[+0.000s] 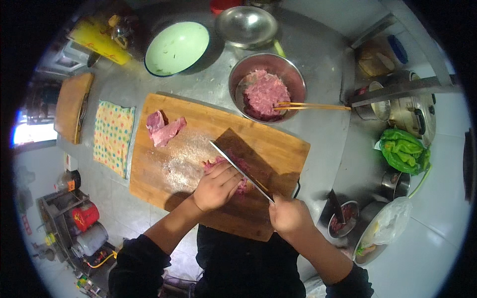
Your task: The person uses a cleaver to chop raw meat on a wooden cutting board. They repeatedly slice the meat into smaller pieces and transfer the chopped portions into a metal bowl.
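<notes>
On the wooden cutting board (164, 178), my left hand (218, 188) presses down on raw meat (213, 162), its fingers together beside the blade. A cleaver (242, 171) is gripped by its handle in my right hand (292, 216). Its blade runs slantwise across the board, edge down, close to my left fingertips. Cut bits of meat (242, 188) lie on the far side of the blade, partly in its shadow. Two larger raw meat pieces (166, 130) rest at the board's upper left. How much meat is under my left palm is hidden.
Beyond the board stands a steel bowl (233, 80) of minced meat (266, 89), with chopsticks (316, 106) sticking out rightward. A pale green enamel basin (177, 48), a steel bowl (246, 26) and a dotted cloth (113, 138) surround it. Green peppers (404, 151) and a small meat bowl (344, 219) are at right.
</notes>
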### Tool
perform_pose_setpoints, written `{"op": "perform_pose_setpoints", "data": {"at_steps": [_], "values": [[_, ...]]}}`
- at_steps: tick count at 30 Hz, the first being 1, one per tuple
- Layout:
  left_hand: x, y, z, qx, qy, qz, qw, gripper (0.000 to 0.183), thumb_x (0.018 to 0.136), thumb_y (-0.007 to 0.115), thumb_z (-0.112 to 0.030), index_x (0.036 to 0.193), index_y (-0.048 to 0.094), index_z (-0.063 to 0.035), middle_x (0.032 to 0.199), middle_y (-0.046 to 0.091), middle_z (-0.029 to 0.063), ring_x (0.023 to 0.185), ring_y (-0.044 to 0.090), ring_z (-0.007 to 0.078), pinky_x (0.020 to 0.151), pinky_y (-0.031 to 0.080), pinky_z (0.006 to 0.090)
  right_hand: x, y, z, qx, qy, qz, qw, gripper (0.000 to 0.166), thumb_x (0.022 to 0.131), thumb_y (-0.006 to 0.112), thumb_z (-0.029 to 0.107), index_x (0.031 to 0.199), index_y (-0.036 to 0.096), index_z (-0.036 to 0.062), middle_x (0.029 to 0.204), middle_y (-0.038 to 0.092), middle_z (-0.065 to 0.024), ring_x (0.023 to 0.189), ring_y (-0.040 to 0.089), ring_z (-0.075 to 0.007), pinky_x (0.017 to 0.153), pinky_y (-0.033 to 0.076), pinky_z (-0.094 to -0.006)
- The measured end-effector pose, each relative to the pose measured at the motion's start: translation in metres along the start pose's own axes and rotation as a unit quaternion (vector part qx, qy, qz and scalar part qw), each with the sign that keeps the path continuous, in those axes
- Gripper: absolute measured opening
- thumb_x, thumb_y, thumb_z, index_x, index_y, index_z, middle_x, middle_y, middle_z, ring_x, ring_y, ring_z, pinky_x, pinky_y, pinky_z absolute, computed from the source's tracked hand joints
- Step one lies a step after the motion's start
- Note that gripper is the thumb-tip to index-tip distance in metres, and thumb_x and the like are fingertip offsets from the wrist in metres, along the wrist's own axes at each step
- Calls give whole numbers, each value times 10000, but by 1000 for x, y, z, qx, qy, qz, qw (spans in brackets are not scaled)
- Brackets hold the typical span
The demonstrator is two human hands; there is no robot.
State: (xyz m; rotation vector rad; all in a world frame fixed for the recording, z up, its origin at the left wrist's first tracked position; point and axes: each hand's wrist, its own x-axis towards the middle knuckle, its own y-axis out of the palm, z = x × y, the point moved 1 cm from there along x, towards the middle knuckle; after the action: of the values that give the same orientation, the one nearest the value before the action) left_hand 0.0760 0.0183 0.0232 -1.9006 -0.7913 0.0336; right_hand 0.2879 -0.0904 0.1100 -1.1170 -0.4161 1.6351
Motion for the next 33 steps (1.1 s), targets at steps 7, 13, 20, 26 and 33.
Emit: {"op": "perform_pose_setpoints", "data": {"at_steps": [7, 13, 20, 26, 33], "values": [[4, -3, -3, 8, -3, -41, 999, 304, 800, 749, -102, 1094, 715, -34, 1175, 676, 117, 1141, 626, 313, 1011, 506, 422, -20, -18, -30, 8, -34, -13, 999, 190, 946, 593, 194, 861, 585, 24, 740, 654, -208, 692, 650, -448, 625, 515, -551], [-1, -1, -1, -1, 20, -31, 999, 310, 779, 740, -86, 1083, 713, -30, 1149, 683, 121, 1117, 634, 322, 999, 514, 429, -42, -9, -17, 20, -19, 4, 1000, 127, 918, 594, 140, 903, 589, 14, 709, 635, -206, 677, 668, -420, 614, 543, -517], [0, -1, 1, -5, 21, -5, 1000, 314, 794, 716, -98, 1100, 710, -29, 1160, 678, 120, 1111, 635, 316, 986, 517, 429, 11, 16, 10, -1, -3, -39, 999, 145, 941, 576, 155, 864, 594, 34, 655, 624, -202, 655, 655, -434, 622, 536, -540], [-5, 1, -1, 11, 8, -50, 999, 330, 804, 718, -114, 1123, 710, -30, 1174, 671, 110, 1110, 629, 319, 999, 508, 427, -8, -15, -16, 29, -13, -8, 999, 215, 952, 591, 193, 830, 581, 17, 717, 637, -226, 705, 656, -446, 638, 521, -547], [-6, 3, 1, -5, 8, -33, 999, 305, 803, 722, -121, 1094, 709, -31, 1153, 679, 115, 1114, 632, 320, 1007, 503, 430, -35, -8, -8, 20, -2, 26, 999, 171, 941, 583, 172, 891, 591, 10, 732, 646, -220, 727, 665, -440, 650, 532, -533]]}}
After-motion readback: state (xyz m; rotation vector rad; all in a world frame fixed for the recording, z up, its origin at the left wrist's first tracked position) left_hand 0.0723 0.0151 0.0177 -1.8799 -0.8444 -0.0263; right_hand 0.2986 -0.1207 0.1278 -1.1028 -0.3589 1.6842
